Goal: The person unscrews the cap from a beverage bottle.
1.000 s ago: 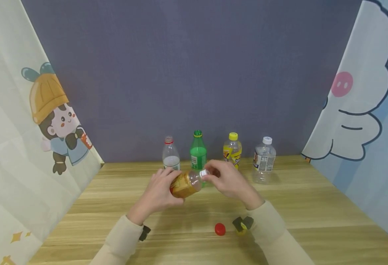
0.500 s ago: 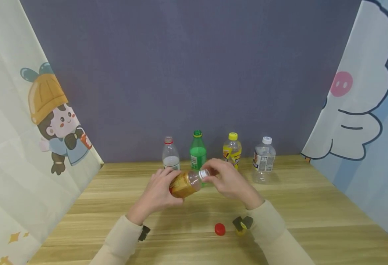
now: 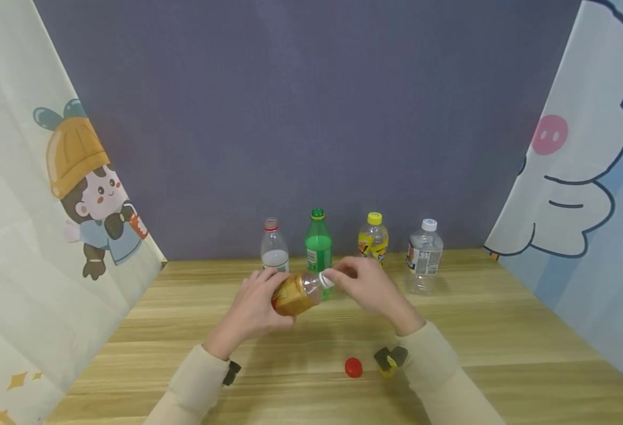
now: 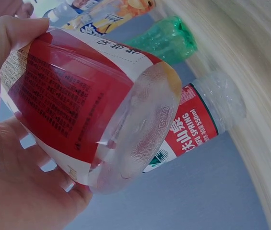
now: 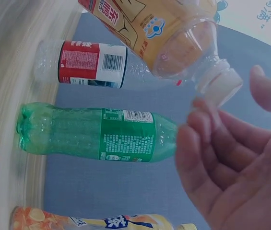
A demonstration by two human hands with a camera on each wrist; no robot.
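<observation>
My left hand [image 3: 255,301] grips a clear plastic bottle [image 3: 294,295] with an orange and red label, tilted with its neck up and to the right. In the left wrist view its ribbed base [image 4: 142,124] faces the camera, and the thumb and fingers wrap its sides. The fingers of my right hand [image 3: 367,289] curl at the white bottle cap [image 5: 225,86] on the neck. From the right wrist, the fingertips lie against the cap's near side and the thumb stands a little away from it.
Behind the hands stand a clear bottle with a red neck ring [image 3: 274,242], a green bottle [image 3: 318,245], a yellow-capped bottle [image 3: 373,239] and a white-capped clear bottle [image 3: 424,260]. A red cap [image 3: 353,367] and a yellow cap [image 3: 387,372] lie near the front of the wooden table [image 3: 290,378].
The right thumb and fingers have shifted around the white cap, covering more of its top in the head view. The left hand and the bottle stay almost in place.
</observation>
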